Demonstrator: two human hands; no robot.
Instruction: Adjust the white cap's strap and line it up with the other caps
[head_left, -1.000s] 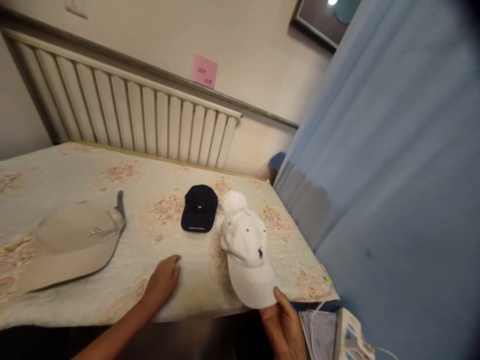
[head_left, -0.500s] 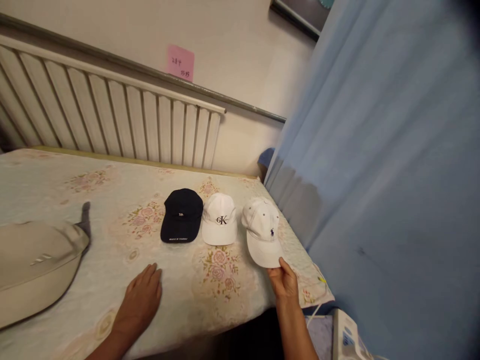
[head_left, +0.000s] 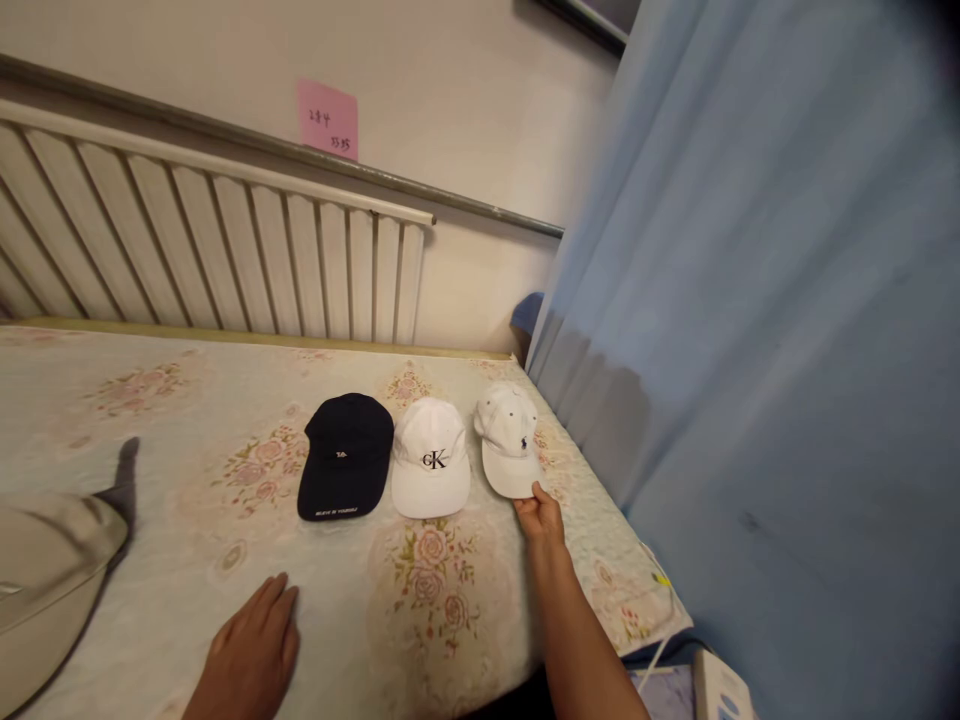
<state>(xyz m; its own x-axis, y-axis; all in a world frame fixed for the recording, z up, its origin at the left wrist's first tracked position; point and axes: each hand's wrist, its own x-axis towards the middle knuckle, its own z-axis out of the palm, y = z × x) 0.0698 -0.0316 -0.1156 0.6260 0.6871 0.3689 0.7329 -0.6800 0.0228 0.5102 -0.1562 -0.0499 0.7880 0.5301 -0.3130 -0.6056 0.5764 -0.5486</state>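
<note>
Right hand (head_left: 541,517) pinches brim of white polo cap (head_left: 508,438), probably seating it in line. Left hand (head_left: 251,655) open, flat on floral surface (head_left: 187,420), likely bracing. Left of polo cap: white CK cap (head_left: 431,455), then navy cap (head_left: 341,455), touching, brims forward.

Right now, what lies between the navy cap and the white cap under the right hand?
In the head view, a white cap with a black logo lies between the navy cap and the white cap whose brim the right hand touches.
</note>
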